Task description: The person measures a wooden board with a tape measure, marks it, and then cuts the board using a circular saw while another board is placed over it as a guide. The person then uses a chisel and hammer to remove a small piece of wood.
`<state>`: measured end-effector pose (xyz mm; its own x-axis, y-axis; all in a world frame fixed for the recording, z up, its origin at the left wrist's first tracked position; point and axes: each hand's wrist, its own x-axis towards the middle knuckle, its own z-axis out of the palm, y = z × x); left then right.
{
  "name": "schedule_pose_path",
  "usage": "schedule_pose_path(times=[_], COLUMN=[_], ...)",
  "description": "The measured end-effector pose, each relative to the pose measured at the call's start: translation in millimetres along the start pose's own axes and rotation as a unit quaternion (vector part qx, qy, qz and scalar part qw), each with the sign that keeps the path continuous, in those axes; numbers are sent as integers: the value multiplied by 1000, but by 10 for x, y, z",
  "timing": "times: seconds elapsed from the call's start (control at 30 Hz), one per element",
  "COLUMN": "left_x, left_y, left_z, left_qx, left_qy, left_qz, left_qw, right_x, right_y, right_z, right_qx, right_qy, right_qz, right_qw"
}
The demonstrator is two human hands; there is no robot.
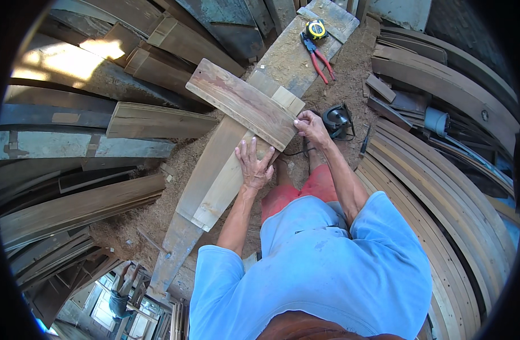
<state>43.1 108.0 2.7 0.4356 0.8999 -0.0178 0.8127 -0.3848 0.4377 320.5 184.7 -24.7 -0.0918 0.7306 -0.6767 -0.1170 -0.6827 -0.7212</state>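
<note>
A brown wooden board point(237, 102) lies crosswise over a longer pale plank point(223, 190), which rests along a narrow bench point(175, 243). My left hand point(254, 164) is spread flat on the pale plank, its fingertips at the near edge of the crosswise board. At that board's right end, my right hand point(312, 126) has its thumb and fingers pinched together; whatever they may hold is too small to make out. A circular saw point(337, 120) sits just right of my right hand, on the sawdust-covered ground.
Farther up the bench lie a yellow-black tape measure point(315, 29) and red-handled pliers point(316, 56). Stacked boards point(163, 122) stand along the left. Long planks point(435, 209) line the right, near a blue-grey cylinder point(436, 120). Another person point(121, 303) is at the lower left.
</note>
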Motion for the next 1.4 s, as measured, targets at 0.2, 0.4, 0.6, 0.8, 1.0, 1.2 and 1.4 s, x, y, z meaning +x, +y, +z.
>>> schedule_pose_path(times=[0.2,0.4,0.6,0.8,1.0,1.2,1.4], left_x=[13,21,-16,-77,11,-167,-213], left_y=[-25,1,-27,-58,-14,-25,6], left_z=[21,26,36,-35,-37,-121,-244], left_qx=[10,13,11,23,21,40,84], left_qy=[2,7,-10,-57,-90,-145,-208], left_qz=[1,6,0,-33,-42,-66,-63], left_qw=[1000,1000,1000,998,995,986,973], right_x=[-13,88,250,735,1359,1690,1962], right_y=[-76,669,1575,2135,3542,4021,4108], right_z=[8,-831,-1305,-1477,-2023,-2175,-2277], right_qx=[116,-46,-445,-553,-664,-745,-723], right_qy=[70,144,20,-156,-161,-118,-117], right_qz=[46,122,134,188,146,49,145], right_qw=[990,981,885,796,715,655,665])
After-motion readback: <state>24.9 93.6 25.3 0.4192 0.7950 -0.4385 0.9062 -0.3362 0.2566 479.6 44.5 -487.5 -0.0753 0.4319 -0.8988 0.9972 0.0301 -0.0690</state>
